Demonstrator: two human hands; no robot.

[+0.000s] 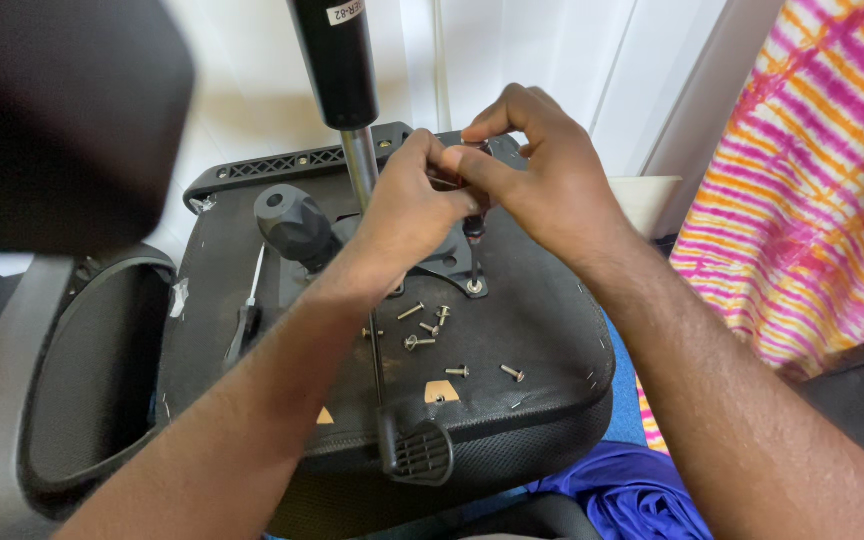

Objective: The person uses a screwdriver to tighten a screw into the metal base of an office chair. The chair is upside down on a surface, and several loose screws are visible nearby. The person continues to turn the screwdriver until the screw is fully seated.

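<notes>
An office chair seat (542,330) lies upside down with its black underside facing me. My left hand (407,205) and my right hand (537,175) meet above the metal mechanism plate (449,268), both gripping a screwdriver (474,250) whose shaft points down at a screw hole on the plate. Several loose silver screws (422,325) lie on the underside just in front of the plate. The gas lift cylinder (342,70) rises behind my left hand.
A black knob lever (292,225) sticks out left of the plate. A second screwdriver (245,320) lies on the seat's left side. A chair armrest (62,390) curves at the left. Pink and orange striped fabric (802,190) hangs at the right; blue cloth (632,490) lies below.
</notes>
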